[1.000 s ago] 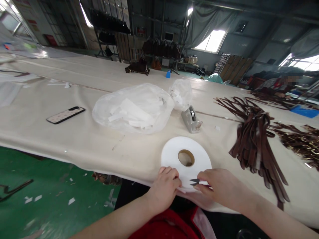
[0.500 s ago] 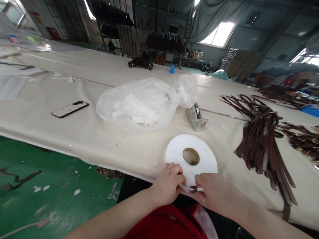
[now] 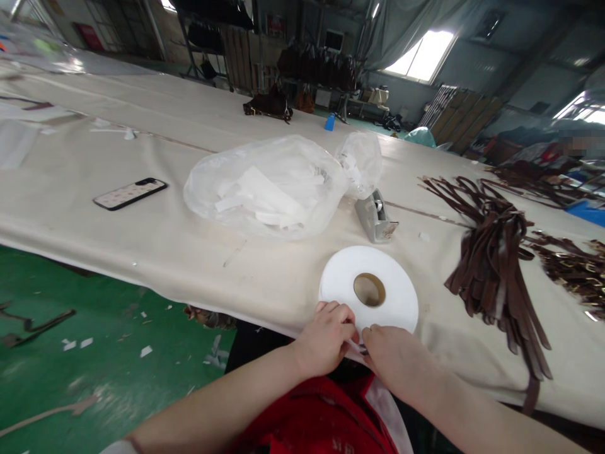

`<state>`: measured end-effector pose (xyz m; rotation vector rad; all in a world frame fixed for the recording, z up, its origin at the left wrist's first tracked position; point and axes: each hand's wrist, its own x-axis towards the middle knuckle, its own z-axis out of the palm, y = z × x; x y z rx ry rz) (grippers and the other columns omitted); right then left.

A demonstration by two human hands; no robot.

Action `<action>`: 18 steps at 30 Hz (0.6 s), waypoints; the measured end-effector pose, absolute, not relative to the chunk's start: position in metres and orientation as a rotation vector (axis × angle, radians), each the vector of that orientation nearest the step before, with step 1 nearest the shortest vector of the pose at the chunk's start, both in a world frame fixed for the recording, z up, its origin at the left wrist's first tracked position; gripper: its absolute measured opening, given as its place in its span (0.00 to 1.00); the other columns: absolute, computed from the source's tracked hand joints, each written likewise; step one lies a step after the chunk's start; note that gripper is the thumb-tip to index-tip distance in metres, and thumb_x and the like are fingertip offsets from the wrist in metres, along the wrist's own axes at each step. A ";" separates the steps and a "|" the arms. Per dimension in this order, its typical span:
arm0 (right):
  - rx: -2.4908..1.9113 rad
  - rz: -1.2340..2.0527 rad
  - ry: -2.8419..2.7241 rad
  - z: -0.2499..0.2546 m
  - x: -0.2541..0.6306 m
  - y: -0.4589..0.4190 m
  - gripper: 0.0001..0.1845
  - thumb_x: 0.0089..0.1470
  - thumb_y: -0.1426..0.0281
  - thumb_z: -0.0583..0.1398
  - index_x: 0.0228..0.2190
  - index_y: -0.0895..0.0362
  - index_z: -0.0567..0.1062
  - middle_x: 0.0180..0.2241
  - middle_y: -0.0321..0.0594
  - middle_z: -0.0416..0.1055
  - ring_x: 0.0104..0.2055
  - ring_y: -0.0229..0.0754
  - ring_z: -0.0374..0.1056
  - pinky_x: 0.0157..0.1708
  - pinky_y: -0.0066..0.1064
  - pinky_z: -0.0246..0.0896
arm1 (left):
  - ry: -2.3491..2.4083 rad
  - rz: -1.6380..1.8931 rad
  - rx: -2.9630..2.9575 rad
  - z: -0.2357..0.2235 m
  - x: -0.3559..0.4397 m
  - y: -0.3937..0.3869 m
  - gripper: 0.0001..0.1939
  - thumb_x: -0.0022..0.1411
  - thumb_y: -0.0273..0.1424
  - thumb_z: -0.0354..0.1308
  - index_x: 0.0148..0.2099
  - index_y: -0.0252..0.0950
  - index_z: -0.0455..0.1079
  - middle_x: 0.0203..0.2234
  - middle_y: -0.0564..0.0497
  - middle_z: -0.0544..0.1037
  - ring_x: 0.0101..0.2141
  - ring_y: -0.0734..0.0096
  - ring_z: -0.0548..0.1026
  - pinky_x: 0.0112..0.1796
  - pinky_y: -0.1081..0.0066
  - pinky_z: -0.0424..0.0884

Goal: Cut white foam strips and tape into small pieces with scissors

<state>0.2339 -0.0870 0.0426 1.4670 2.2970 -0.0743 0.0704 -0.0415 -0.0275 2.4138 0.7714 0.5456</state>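
Observation:
A large white roll of tape-like strip (image 3: 340,277) lies flat at the table's near edge, with a brown cardboard core. Just in front of it, my left hand (image 3: 328,334) is closed, fingers curled and pinching a narrow white strip (image 3: 353,354). My right hand (image 3: 397,356) is closed on the same strip, its fingertips almost touching those of the left. A small dark bit shows between the fingertips; its kind is unclear. Fingers hide most of the strip, and I cannot tell whether it joins the roll.
Beyond the roll stand a grey tape dispenser (image 3: 375,221) and a clear plastic bag (image 3: 265,189) of white scraps. A phone (image 3: 130,193) lies to the left. Brown leather straps (image 3: 494,258) are heaped on the right. White scraps dot the green floor (image 3: 108,366).
My hands have come closer together, the right one moving left toward the other. Less of the white strip and dark bit shows between them. The view has shifted slightly.

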 end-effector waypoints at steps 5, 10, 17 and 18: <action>1.445 0.010 2.308 0.039 0.234 -0.094 0.05 0.56 0.76 0.59 0.33 0.59 0.76 0.29 0.44 0.76 0.30 0.48 0.74 0.26 0.32 0.63 | 0.720 0.536 2.620 -0.031 0.071 -0.038 0.05 0.65 0.28 0.54 0.40 0.39 0.71 0.44 0.50 0.70 0.43 0.66 0.65 0.45 0.64 0.57; 1.446 0.026 2.294 0.037 0.234 -0.097 0.05 0.57 0.76 0.58 0.33 0.60 0.76 0.29 0.44 0.76 0.30 0.46 0.74 0.26 0.31 0.62 | 0.691 0.531 2.619 -0.032 0.075 -0.034 0.05 0.63 0.29 0.56 0.36 0.37 0.73 0.41 0.51 0.72 0.42 0.67 0.65 0.43 0.64 0.57; 1.467 0.010 2.252 0.049 0.231 -0.100 0.07 0.59 0.75 0.57 0.32 0.60 0.75 0.29 0.44 0.76 0.30 0.45 0.75 0.26 0.30 0.61 | 0.598 0.558 2.583 -0.025 0.075 -0.034 0.02 0.59 0.28 0.60 0.34 0.35 0.72 0.40 0.51 0.72 0.42 0.67 0.66 0.45 0.65 0.58; 1.460 0.009 2.250 0.050 0.230 -0.099 0.07 0.59 0.75 0.57 0.32 0.60 0.75 0.29 0.45 0.76 0.30 0.45 0.75 0.26 0.30 0.61 | 0.593 0.554 2.560 -0.025 0.074 -0.034 0.02 0.58 0.28 0.61 0.34 0.35 0.72 0.40 0.51 0.72 0.42 0.67 0.67 0.45 0.65 0.59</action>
